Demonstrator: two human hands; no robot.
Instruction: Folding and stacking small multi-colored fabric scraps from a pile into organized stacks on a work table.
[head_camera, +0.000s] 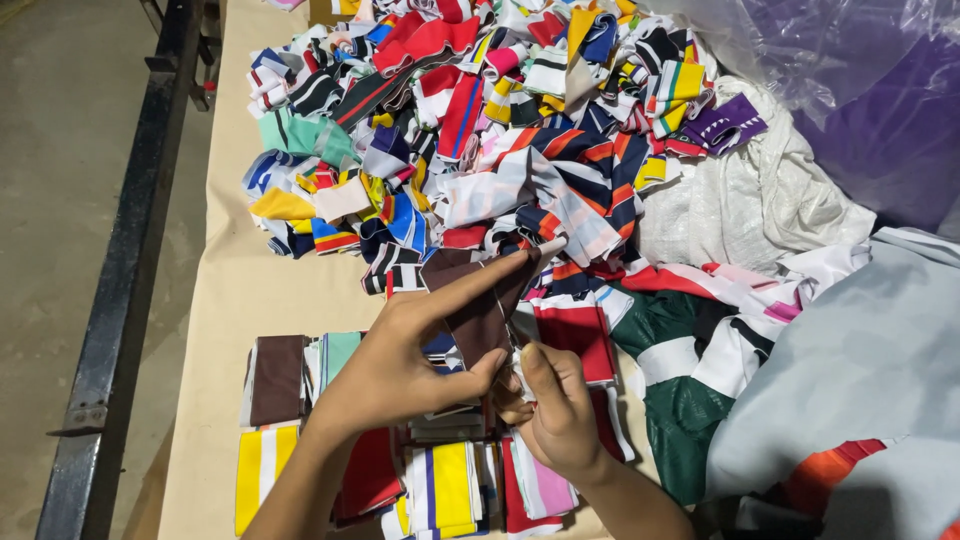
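My left hand (400, 365) pinches a dark brown knit collar strip (478, 310) between thumb and outstretched forefinger, holding it up over the table. My right hand (555, 405) grips the lower edge of the same brown strip with its thumb on top. Under both hands lie folded collar strips in small stacks: a brown one (277, 378), a yellow and white one (262, 470), a yellow, blue and white one (445, 487), a red one (575, 335).
A big loose heap of multicoloured striped collar strips (480, 130) fills the far half of the beige table (250, 290). White sacking (750, 200), clear plastic over purple cloth (870, 90) and grey and green garments (850, 370) lie right. A black metal rail (130, 260) runs along the left.
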